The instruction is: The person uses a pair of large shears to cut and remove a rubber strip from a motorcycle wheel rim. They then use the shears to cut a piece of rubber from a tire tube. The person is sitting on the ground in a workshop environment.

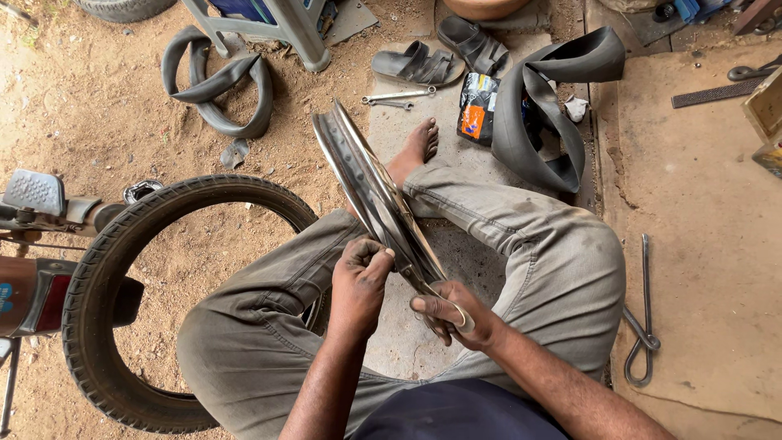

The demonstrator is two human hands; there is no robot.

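I am steadying a bare metal wheel rim (376, 195) upright between my knees, its near edge in my lap. My right hand (453, 314) is clasping that edge, my left hand (359, 281) pinching something small against it, too small to tell. I judge a firm right-hand hold is keeping it from rolling toward the tyre (98, 277) on the left.

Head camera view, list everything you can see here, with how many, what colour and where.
wheel rim: one, shiny metal, on edge between the knees
tyre: one, black, on the dirt at left
inner tubes: two, black, one on the dirt upper left, one on the slab upper right
sandals: two, dark grey, top centre
spanners: two, silver, below the sandals
packet: one, black and orange, beside the right tube
tyre levers: two, dark metal, on the floor at right
motorcycle part: one, dark with red, left edge
stool legs: grey, top
left hand: pinching the rim's near edge
right hand: gripping the rim's lower end
trousers: grey
bare foot: one, on the slab
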